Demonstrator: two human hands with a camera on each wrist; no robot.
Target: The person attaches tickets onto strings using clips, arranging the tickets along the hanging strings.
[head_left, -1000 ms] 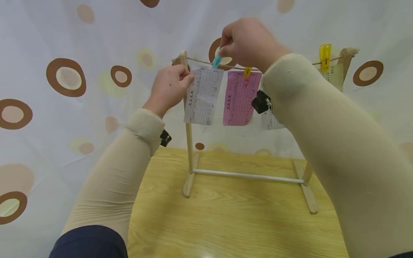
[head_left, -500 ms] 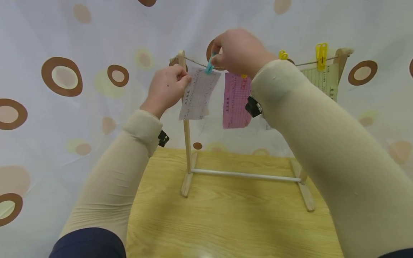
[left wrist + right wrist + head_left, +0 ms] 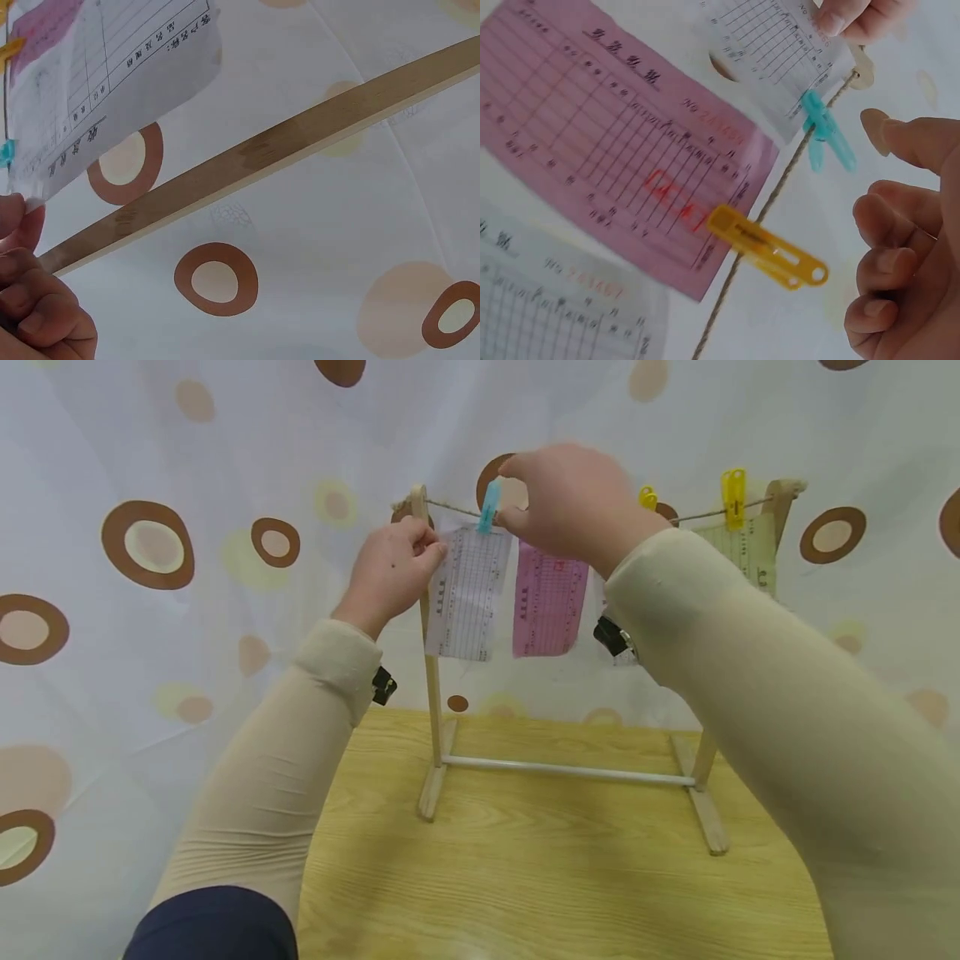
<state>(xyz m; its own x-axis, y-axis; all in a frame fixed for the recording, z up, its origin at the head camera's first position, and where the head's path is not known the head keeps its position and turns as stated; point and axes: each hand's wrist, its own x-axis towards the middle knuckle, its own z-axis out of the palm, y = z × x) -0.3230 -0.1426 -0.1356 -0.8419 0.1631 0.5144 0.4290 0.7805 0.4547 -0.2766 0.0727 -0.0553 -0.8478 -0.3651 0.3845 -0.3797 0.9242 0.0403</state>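
My left hand (image 3: pixel 390 568) pinches the upper left corner of a white printed form (image 3: pixel 468 597) beside the left post. In the left wrist view, thumb and finger (image 3: pixel 30 225) meet at that corner. A light blue clothespin (image 3: pixel 489 507) clips the form's top edge to the rope. My right hand (image 3: pixel 573 497) is just right of the clothespin, thumb and forefinger spread. The right wrist view shows a gap between this hand (image 3: pixel 915 247) and the blue clothespin (image 3: pixel 825 131). A pink form (image 3: pixel 630 142) hangs alongside, held by a yellow clothespin (image 3: pixel 769 247).
The rope (image 3: pixel 701 515) spans a wooden stand with a white crossbar (image 3: pixel 570 770) on a wood-grain table (image 3: pixel 555 877). Farther right, a yellow clothespin (image 3: pixel 733 499) holds a yellowish form (image 3: pixel 753 553). Another white form (image 3: pixel 555 300) is mostly behind the right arm. A spotted cloth hangs behind.
My right hand brought the blue clothespin down and left onto the form's top edge and rope, then let go of it. The left hand keeps pinching the corner.
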